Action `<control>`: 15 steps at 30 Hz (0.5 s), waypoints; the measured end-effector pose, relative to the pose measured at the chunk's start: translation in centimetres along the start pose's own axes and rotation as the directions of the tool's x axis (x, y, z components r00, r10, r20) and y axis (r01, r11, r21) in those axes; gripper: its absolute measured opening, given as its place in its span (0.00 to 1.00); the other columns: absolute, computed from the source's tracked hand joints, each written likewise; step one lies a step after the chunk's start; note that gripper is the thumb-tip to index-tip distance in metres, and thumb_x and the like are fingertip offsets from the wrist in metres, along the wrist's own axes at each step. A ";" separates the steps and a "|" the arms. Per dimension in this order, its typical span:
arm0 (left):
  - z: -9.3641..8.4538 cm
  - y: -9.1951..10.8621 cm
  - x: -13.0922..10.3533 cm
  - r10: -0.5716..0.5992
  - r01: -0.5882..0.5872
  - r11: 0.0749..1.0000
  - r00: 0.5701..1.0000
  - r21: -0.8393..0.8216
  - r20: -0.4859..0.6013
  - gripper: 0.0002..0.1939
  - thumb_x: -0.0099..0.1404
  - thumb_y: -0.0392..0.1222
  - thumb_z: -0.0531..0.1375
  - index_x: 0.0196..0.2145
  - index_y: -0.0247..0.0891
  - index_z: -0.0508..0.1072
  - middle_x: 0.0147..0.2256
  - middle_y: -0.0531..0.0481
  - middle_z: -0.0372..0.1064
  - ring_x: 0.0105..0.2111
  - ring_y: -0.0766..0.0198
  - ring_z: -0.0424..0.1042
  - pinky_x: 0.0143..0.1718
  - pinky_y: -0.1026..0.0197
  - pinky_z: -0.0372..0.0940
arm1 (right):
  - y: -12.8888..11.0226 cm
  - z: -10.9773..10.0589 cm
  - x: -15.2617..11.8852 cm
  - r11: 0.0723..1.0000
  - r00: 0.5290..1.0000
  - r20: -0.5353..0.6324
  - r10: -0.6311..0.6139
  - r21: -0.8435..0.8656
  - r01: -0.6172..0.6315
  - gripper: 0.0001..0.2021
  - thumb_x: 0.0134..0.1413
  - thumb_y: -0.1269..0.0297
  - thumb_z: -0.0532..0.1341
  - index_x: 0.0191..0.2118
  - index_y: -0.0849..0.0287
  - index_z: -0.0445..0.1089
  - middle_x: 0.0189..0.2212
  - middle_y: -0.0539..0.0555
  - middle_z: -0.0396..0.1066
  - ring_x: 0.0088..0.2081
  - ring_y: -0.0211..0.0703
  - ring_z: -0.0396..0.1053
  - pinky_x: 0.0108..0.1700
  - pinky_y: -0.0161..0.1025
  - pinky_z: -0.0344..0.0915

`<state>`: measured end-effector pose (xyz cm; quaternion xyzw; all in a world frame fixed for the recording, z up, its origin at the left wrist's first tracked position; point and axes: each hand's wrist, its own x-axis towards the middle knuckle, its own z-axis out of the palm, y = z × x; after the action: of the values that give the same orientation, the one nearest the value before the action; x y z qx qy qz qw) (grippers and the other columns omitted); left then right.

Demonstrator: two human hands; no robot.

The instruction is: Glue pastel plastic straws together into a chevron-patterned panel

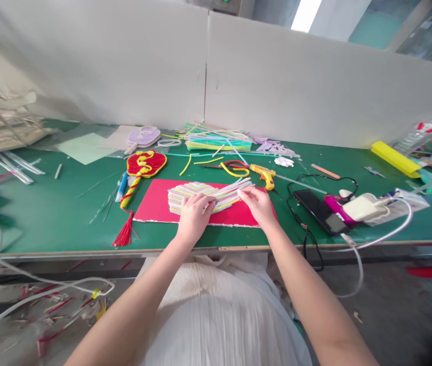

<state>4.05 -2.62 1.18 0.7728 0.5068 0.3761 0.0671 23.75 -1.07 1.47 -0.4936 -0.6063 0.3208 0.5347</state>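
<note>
On a red board [155, 203] lies a flat piece of woven pastel strips [185, 192] in pink, yellow, white and blue. Their loose ends fan out towards the upper right. My left hand [196, 213] rests on the woven piece, thumb and fingers closed together over its lower middle. Just right of it, my right hand [257, 203] pinches at the ends of the strips near the board's right side. Which single strip each hand grips is too small to make out.
Behind the board are a pile of coloured strips [218, 144], scissors [235, 166] and a yellow glue gun [264, 176]. A red and yellow tasselled fan [145, 163] lies left. A phone [318, 211] and white charger [364, 207] with cables lie right.
</note>
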 end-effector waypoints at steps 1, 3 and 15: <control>0.0 -0.1 0.0 -0.004 0.004 1.000 1.000 -0.018 -0.009 0.08 0.67 0.40 0.55 0.37 0.40 0.74 0.34 0.50 0.74 0.36 0.60 0.70 0.42 0.56 0.56 | -0.4 0.5 -0.2 0.999 1.000 0.009 0.018 0.050 -0.019 0.14 0.51 0.51 0.62 0.27 0.57 0.71 0.25 0.50 0.72 0.31 0.41 0.69 0.35 0.38 0.66; 0.0 -0.3 0.0 0.005 -0.007 0.997 1.000 -0.078 -0.021 0.07 0.67 0.39 0.56 0.37 0.40 0.74 0.34 0.51 0.74 0.36 0.61 0.69 0.42 0.57 0.58 | -1.1 1.5 -0.6 0.993 0.999 0.041 0.019 0.120 -0.023 0.13 0.52 0.51 0.61 0.28 0.56 0.71 0.26 0.50 0.72 0.32 0.41 0.69 0.36 0.37 0.66; -0.2 -0.4 0.3 -0.054 0.110 0.839 0.991 -0.533 0.120 0.09 0.65 0.45 0.55 0.33 0.39 0.72 0.31 0.50 0.73 0.32 0.62 0.70 0.35 0.61 0.64 | -1.0 3.5 -0.9 0.988 0.983 0.138 -0.124 0.114 0.109 0.16 0.54 0.47 0.60 0.29 0.55 0.71 0.29 0.51 0.72 0.36 0.44 0.69 0.38 0.39 0.65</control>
<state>3.69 -2.25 1.29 0.7184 0.4095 0.4608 0.3224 20.10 -1.75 1.29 -0.4035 -0.6536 0.3557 0.5325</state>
